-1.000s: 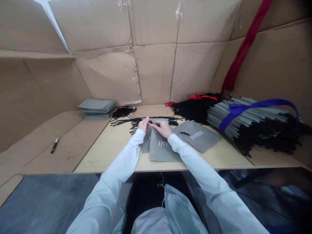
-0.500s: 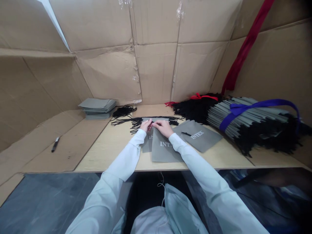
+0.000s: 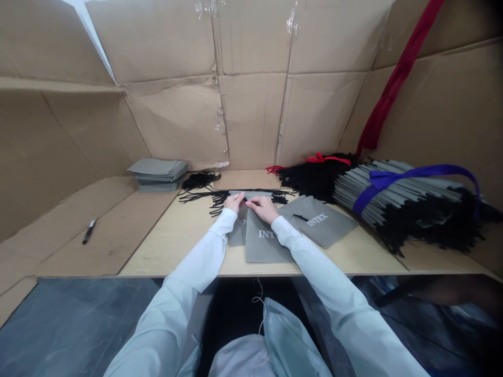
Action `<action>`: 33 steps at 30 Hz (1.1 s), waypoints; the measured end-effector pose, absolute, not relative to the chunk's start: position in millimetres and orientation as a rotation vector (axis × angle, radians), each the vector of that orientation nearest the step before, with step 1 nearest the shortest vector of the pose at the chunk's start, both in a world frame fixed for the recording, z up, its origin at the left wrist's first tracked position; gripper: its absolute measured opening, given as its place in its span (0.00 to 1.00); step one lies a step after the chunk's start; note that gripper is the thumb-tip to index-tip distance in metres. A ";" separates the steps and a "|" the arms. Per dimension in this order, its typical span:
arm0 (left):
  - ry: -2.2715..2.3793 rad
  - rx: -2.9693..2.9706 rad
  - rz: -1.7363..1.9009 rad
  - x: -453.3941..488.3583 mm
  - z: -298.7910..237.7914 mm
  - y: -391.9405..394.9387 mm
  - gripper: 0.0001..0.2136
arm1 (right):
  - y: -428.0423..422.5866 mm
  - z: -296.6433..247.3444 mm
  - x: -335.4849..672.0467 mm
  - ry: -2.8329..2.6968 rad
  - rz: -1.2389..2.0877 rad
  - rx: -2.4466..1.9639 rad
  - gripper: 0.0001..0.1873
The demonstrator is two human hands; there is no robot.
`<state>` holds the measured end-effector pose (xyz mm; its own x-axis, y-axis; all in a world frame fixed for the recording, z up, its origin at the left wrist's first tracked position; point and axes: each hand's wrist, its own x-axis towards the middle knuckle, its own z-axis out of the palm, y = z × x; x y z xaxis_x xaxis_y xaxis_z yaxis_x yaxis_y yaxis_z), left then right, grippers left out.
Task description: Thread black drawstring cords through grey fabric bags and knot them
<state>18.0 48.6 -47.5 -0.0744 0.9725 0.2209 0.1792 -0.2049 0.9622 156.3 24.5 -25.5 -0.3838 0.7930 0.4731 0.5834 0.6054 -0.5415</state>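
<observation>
My left hand (image 3: 234, 202) and my right hand (image 3: 263, 207) meet at the top edge of a grey cloth bag (image 3: 263, 245) with white lettering, lying flat on the wooden table (image 3: 184, 230). Both hands have their fingers pinched at the bag's mouth, where a thin black cord (image 3: 247, 200) shows between them. A second grey bag (image 3: 237, 234) peeks out under the first on the left. A bunch of loose black cords (image 3: 220, 197) lies just beyond the hands.
Another grey printed bag (image 3: 320, 222) lies to the right. Further right sits a bundle of grey bags (image 3: 396, 188) tied with a blue ribbon, and black cords with a red tie (image 3: 314, 173). A stack of grey bags (image 3: 157, 173) and a pen (image 3: 88, 231) lie left. Cardboard walls surround the table.
The grey bag has slid slightly right and toward me under the hands; both hands stay pinched at its top edge.
</observation>
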 end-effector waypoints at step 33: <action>0.874 1.200 1.326 20.7 -38.0 29.6 0.18 | 42.5 -29.1 177.7 -2.104 0.572 -0.999 0.18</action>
